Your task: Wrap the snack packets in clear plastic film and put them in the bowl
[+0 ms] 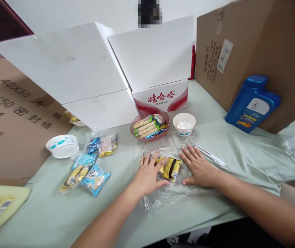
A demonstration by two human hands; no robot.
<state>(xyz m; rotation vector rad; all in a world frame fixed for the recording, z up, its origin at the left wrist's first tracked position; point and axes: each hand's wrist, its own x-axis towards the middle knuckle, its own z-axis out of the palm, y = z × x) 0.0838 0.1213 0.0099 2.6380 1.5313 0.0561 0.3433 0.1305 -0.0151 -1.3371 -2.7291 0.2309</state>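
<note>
Both hands lie flat on a clear plastic bag [157, 203] spread over the green tablecloth. Spread fingers of my left hand [148, 172] press on the bag's left side and partly cover a yellow snack packet. My right hand [200, 168] rests on the other side, fingers stretched out, palm down. Between the hands lies a yellow packet with a dark stripe [171, 168], on or inside the plastic; I cannot tell which. Just beyond my right hand is a white utility knife [210, 155]. Past the bag stands a pink glass bowl [149, 137] with several wrapped snack sticks [146, 127].
A white paper bowl [184, 124] stands behind the bag, another bowl [63, 146] at left. Bagged snacks [95, 179] lie left of my left hand. White boxes [160, 96], a large brown carton [235, 51] and a blue bottle [253, 103] edge the back and right.
</note>
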